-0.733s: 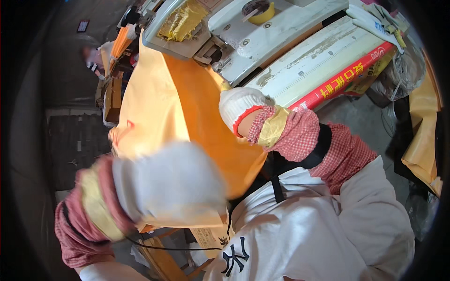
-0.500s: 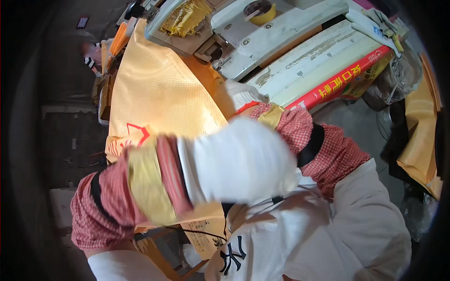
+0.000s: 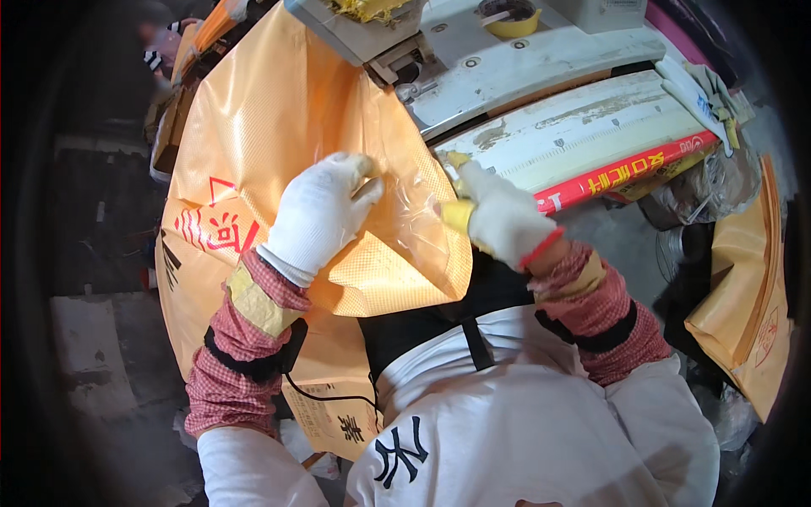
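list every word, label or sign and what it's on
Wording unquoted.
Red and black characters: orange woven sack.
Black characters, fine print unreadable: lower orange panel.
Yellow characters: long red strip.
Black lettering: white cloth sweatshirt.
Red marking: folded orange sack, right.
Too small: grey box's label.

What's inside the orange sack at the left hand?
Clear, shiny film seems to line the orange sack near its edge; the left hand hides part, and anything deeper is covered.
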{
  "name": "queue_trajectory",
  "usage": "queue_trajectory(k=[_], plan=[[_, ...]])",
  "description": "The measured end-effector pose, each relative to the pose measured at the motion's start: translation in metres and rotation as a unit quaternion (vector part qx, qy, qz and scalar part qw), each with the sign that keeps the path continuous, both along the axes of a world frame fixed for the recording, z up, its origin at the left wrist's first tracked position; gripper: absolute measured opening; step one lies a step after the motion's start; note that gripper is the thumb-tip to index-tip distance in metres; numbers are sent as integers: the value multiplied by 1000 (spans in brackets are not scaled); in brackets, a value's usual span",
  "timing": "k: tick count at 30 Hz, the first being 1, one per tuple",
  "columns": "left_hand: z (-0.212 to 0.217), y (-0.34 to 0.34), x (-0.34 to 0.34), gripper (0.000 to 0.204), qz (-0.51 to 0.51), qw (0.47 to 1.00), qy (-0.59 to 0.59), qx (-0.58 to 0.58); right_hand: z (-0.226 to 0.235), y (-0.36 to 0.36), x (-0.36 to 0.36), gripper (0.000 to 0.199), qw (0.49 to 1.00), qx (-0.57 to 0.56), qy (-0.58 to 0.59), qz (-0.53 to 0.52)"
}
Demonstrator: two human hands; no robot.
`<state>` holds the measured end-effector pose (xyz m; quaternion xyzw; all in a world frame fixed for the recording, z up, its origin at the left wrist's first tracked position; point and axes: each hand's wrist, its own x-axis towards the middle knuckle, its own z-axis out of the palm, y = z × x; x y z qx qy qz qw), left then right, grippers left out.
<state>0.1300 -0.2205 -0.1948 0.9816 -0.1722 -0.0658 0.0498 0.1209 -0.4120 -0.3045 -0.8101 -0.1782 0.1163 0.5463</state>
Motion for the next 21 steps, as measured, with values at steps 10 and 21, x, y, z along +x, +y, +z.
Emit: queue_trajectory(k=[10, 21], plan=[[-32, -1, -8, 33, -149, 988, -33, 23, -31, 30, 65, 60, 978, 32, 205, 5], [-3, -8, -17, 38, -184, 967, 161, -74, 7, 25, 69, 27, 958, -22, 282, 41]])
